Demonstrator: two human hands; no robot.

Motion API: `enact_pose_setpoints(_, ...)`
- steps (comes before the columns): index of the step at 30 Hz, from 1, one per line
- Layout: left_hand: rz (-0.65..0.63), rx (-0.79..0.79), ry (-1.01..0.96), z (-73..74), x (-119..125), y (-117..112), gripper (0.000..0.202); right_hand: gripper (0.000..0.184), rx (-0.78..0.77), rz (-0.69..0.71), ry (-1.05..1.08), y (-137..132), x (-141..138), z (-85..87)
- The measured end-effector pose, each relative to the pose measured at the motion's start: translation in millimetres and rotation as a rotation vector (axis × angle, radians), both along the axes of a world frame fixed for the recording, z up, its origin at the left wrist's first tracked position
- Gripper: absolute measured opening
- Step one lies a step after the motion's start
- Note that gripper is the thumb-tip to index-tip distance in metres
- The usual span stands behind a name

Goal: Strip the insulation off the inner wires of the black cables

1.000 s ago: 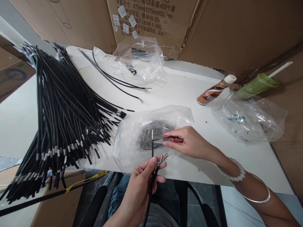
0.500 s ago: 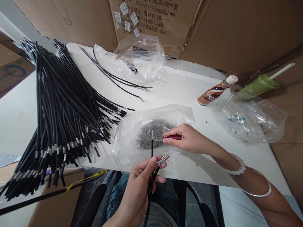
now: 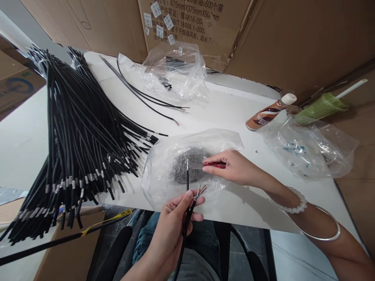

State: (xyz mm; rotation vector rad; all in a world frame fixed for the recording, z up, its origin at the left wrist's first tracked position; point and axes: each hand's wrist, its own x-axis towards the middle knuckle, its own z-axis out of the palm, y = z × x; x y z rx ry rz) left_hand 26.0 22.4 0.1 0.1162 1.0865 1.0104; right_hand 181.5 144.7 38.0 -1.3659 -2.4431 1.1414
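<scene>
Two hands work close: the left hand (image 3: 172,226) pinches a black cable (image 3: 187,183) while the right hand (image 3: 234,168), at 3 o'clock, grips red snips (image 3: 212,165) whose blades could nick the coloured wires (image 3: 200,191).

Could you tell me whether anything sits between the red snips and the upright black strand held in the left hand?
Nothing visible does: the red snips in the right hand point their tips straight at the black strand.

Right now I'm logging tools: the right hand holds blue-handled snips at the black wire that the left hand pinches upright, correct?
Not quite: the snips have red handles, not blue, as the head view shows. The rest holds: the right hand holds them at the black wire that the left hand pinches upright.
</scene>
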Motion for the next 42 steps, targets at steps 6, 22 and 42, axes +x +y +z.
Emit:
enact_pose_setpoints(6,0.001,0.004,0.023,0.7,-1,1,0.027,0.035,0.000,0.016,-0.042,-2,-2,5.1)
enact_pose_setpoints(22,0.080,0.010,0.088,6.0,0,1,0.036,0.031,0.092,0.062,0.009,-1,-9,18.2)
enact_pose_setpoints(42,-0.055,0.205,-0.169,-19.6,-3,2,0.017,0.023,0.347,-0.100,0.510,-21,0,-44.5)
